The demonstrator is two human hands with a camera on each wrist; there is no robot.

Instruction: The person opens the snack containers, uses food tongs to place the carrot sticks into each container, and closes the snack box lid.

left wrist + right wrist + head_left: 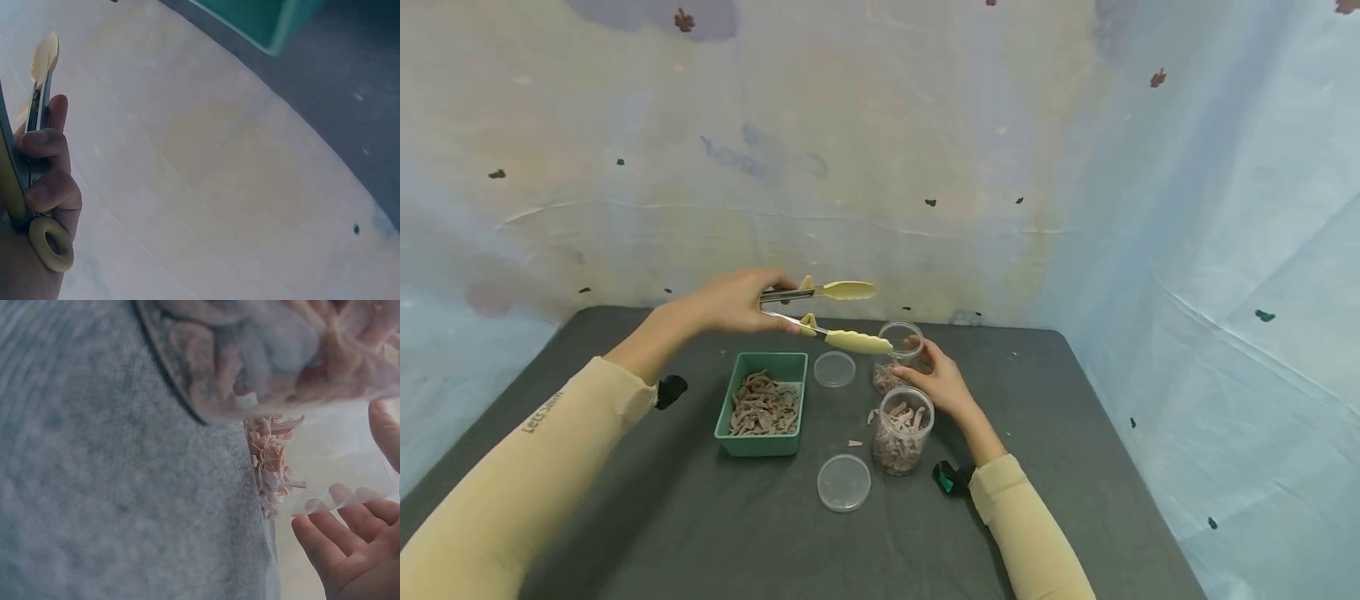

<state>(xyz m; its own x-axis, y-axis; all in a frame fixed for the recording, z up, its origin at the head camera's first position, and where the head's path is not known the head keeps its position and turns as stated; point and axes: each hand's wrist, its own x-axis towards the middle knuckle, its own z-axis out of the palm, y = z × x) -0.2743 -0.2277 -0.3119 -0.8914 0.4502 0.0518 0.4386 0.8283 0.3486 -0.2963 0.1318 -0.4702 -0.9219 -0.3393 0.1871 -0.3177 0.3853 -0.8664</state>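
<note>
My left hand [730, 302] grips a pair of tongs [853, 341] with metal arms and yellow tips. Their arms are spread, and I see nothing between the tips. In the left wrist view, a yellow ring [51, 245] shows at the tongs' handle end. My right hand [946, 383] holds the far clear jar [887, 379] by its side, thumb on one side and fingers on the other. Brownish strips fill only its lower part. One tong tip overlaps this jar's rim in the head view. A fuller jar [898, 450] of similar strips stands nearer, beside the right wrist.
A green tray [760, 447] with a pile of strips sits to the left of the jars. Two clear round lids [834, 369] [844, 483] lie between tray and jars. Loose strip pieces [855, 443] lie on the dark tabletop [737, 525]. A patterned sheet [880, 150] hangs behind.
</note>
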